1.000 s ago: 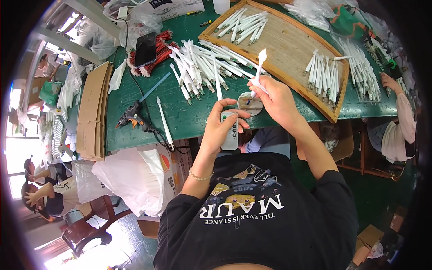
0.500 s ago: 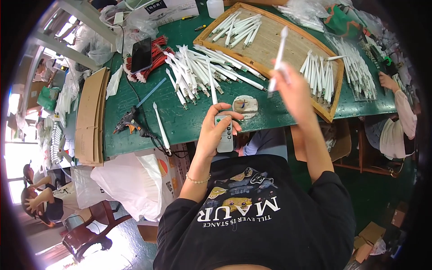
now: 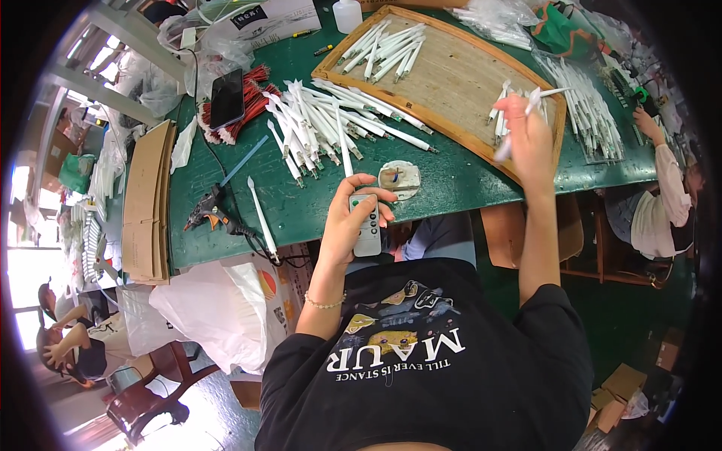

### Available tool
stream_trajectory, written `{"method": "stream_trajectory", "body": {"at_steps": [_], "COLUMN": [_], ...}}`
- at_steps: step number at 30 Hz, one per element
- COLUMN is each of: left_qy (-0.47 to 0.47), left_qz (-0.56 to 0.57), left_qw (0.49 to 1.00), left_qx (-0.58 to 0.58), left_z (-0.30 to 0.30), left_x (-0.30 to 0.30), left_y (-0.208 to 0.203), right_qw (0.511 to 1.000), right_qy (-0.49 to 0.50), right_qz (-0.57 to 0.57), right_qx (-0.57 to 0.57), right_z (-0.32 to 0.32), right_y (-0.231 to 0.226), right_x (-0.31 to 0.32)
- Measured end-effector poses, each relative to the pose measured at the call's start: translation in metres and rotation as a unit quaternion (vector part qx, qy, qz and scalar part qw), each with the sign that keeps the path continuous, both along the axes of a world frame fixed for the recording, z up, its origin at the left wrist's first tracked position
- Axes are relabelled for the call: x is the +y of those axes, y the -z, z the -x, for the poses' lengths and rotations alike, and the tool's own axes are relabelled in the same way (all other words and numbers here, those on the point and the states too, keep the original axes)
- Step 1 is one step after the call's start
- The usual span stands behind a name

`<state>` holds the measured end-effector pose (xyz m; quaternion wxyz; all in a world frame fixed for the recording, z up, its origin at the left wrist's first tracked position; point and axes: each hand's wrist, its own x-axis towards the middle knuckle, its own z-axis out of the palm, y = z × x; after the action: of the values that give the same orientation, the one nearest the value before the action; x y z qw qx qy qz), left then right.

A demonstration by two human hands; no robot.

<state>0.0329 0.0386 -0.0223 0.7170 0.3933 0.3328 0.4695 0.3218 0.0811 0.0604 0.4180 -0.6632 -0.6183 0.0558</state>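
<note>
My left hand (image 3: 347, 222) is closed round a small pale remote control (image 3: 368, 234) with dark buttons, its thumb on the front. A white flame-tipped stick candle (image 3: 343, 143) reaches down to its fingers; whether they hold it, I cannot tell. My right hand (image 3: 532, 143) grips another white stick candle (image 3: 504, 147), tilted and slightly blurred, above the right end of a wood-framed tray (image 3: 429, 114). Partly hidden behind that hand are more candles in the tray. A pile of candles (image 3: 304, 124) lies beyond my left hand, and a round whitish block (image 3: 400, 180) sits beside it.
A glue gun (image 3: 214, 210) and a lone candle (image 3: 262, 218) lie at left by the green table's edge. Red wire bundles (image 3: 259, 94) lie under a phone (image 3: 227, 99). Flat cardboard (image 3: 147, 203) stands farther left. At right, a co-worker's hand (image 3: 648, 124) is near bagged candles (image 3: 590, 113).
My right hand has moved right with its candle, from beside the tray's front edge to over the candles at its right end. The left hand keeps its hold on the remote control.
</note>
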Motion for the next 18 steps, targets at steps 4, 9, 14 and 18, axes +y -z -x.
{"method": "stream_trajectory", "body": {"at_steps": [4, 9, 14, 18], "left_qy": [-0.001, -0.003, -0.005, -0.008], "left_qz": [0.003, 0.004, 0.001, 0.003], "left_qw": [1.0, 1.0, 1.0, 1.0], "left_qx": [-0.011, -0.003, -0.002, -0.006], "left_z": [-0.002, -0.002, 0.0, -0.001], "left_x": [0.0, -0.001, -0.001, -0.002], "left_y": [-0.001, -0.003, -0.002, -0.004], "right_qw": [0.977, 0.971, 0.97, 0.963], "right_qy": [-0.15, -0.207, -0.207, -0.242], "right_qz": [0.018, 0.017, 0.104, 0.109], "right_qx": [0.147, 0.119, 0.079, 0.054], "right_z": [0.045, 0.072, 0.077, 0.075], "right_y": [0.009, 0.024, 0.019, 0.031], "right_x": [-0.003, -0.002, -0.01, -0.013]}}
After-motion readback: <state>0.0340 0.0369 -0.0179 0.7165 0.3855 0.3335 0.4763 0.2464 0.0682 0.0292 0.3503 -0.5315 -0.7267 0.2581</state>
